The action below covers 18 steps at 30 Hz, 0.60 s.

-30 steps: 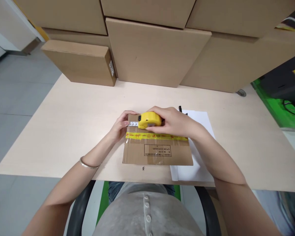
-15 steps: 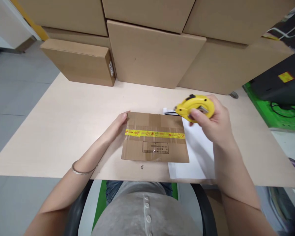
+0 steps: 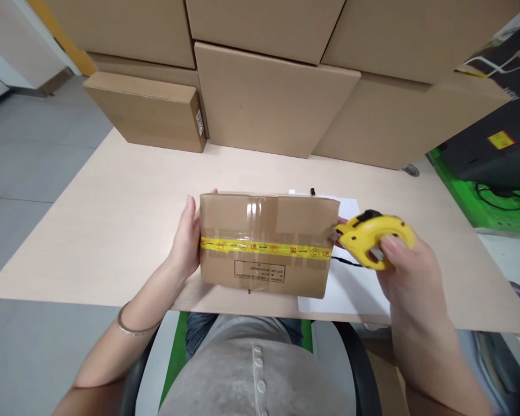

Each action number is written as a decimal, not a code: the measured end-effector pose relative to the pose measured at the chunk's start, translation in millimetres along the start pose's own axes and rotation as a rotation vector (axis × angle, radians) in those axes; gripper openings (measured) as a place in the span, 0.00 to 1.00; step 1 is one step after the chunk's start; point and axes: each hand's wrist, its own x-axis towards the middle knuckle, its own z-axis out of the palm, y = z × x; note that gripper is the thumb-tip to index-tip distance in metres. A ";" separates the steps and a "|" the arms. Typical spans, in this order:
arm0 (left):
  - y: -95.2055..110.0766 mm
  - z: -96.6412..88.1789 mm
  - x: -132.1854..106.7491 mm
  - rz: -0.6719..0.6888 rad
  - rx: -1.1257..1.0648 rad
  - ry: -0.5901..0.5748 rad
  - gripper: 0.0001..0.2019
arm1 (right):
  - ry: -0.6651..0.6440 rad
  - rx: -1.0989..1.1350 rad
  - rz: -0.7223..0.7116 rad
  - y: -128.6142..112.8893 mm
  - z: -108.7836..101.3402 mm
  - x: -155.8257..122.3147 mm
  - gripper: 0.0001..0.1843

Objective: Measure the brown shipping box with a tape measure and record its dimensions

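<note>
Tape (image 3: pixel 277 249), yellow and red, banded your brown carton (image 3: pixel 266 226); your left hand (image 3: pixel 186 242) clasped its side, your right hand (image 3: pixel 416 277) gripped a tape measure (image 3: pixel 366 233) beside it.

My left forearm (image 3: pixel 149 297) slants inward across the near edge of the tabletop (image 3: pixel 91 231), left of that edge's middle. The left hand (image 3: pixel 185 242) stands on its side, palm turned to my right, left thumb (image 3: pixel 189 211) upright and aimed toward the far edge. Most of its other fingers are hidden; just one fingertip (image 3: pixel 214 190) peeks out beyond. On the other side, my right forearm (image 3: pixel 433 358) crosses the near edge short of the near right corner. My right hand (image 3: pixel 416 277) is curled in a grip, right thumb (image 3: pixel 392 248) bent and pressing down, its skin slightly blurred.
</note>
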 end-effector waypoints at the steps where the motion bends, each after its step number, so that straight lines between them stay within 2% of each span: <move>1: 4.8 2.3 -2.8 0.091 0.010 0.045 0.38 | -0.023 0.040 0.000 -2.1 -0.7 -5.2 0.11; 3: 9.3 4.8 -5.0 0.258 0.034 0.117 0.36 | -0.071 0.079 0.002 0.8 -0.7 -10.3 0.12; 5: 6.8 3.9 -3.6 0.362 0.059 0.168 0.31 | -0.098 0.058 -0.002 11.1 0.4 -10.0 0.14; 7: -0.6 0.2 -1.5 0.400 0.090 0.185 0.27 | -0.103 0.038 0.005 22.0 -0.2 -8.0 0.17; 9: -9.2 -4.5 -1.3 0.414 0.125 0.157 0.29 | -0.053 0.052 0.014 26.1 -3.9 -6.5 0.19; 12: -18.8 -9.9 -5.0 0.425 0.165 0.074 0.38 | 0.117 0.104 -0.046 10.4 -8.8 -1.6 0.19; 14: -22.0 -11.6 -8.1 0.437 0.191 0.043 0.41 | 0.142 0.087 -0.105 -11.7 -2.4 8.7 0.19; 16: -23.1 -12.1 -9.9 0.452 0.223 0.041 0.40 | 0.008 0.012 -0.161 -35.6 17.7 26.5 0.18; 18: -23.0 -11.8 -9.9 0.462 0.251 0.059 0.37 | -0.234 -0.039 -0.276 -54.5 50.3 49.1 0.18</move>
